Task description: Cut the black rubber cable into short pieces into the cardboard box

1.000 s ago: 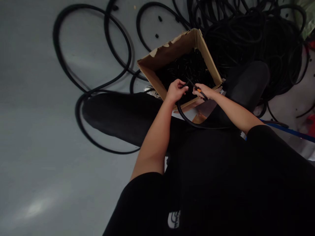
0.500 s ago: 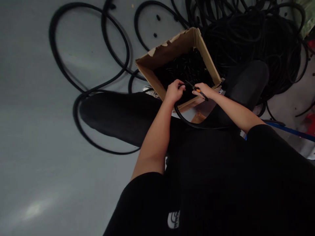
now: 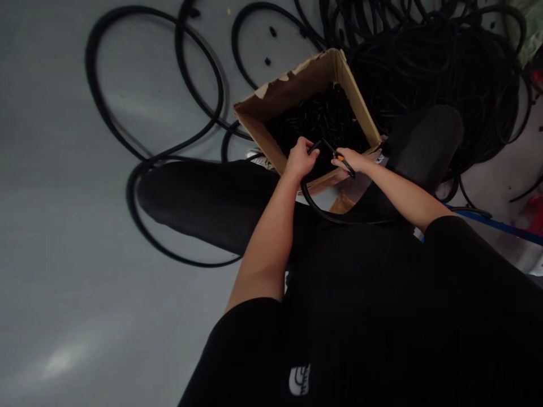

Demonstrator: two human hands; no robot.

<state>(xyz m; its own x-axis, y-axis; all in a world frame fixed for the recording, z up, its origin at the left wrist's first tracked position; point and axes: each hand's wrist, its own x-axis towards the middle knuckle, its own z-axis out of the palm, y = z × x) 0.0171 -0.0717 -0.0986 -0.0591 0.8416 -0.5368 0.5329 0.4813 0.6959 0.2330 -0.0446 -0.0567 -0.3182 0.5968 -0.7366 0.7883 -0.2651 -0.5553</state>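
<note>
My left hand [image 3: 302, 158] is closed around a black rubber hose [image 3: 316, 204] near its end, which sticks out to the right past my fingers. From that hand the hose loops down and across my lap. In my right hand [image 3: 348, 159] I grip scissors [image 3: 340, 157] with black and orange handles, their blades pointing up and left close to the hose end. Both hands are over the near side of an open cardboard box [image 3: 292, 85]. Many short black pieces [image 3: 322, 116] lie inside it.
A large heap of coiled black hose [image 3: 428, 73] lies beyond the box at the right. Loose hose loops [image 3: 95, 85] spread over the grey floor [image 3: 63, 226] at the left. A few short pieces [image 3: 272, 31] lie behind the box. My legs flank it.
The scissors have drawn slightly away from the hose end, with the handles shifting a little left and down. More of the hose end shows past my left fingers.
</note>
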